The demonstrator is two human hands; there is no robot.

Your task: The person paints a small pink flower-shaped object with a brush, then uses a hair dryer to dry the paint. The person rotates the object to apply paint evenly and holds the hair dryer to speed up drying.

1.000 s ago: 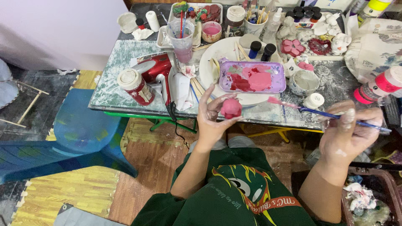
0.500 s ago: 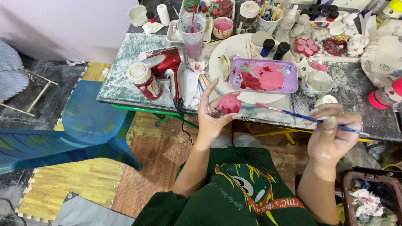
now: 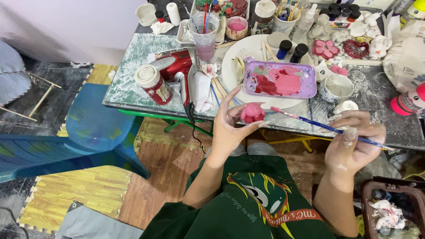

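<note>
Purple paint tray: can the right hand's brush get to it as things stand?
Probably yes. The right hand holds the brush with its tip just below the purple paint tray. The pink figure in the left hand sits left of that path.

A small figurine (image 3: 252, 112) is held in the left hand (image 3: 230, 128), before the table (image 3: 133, 84) edge. A brush (image 3: 327, 128) is held in the right hand (image 3: 352, 148), to its right. A paint tray (image 3: 280, 79) is set on a plate (image 3: 230, 66) behind the figurine; a can (image 3: 152, 84) is left of it.
</note>
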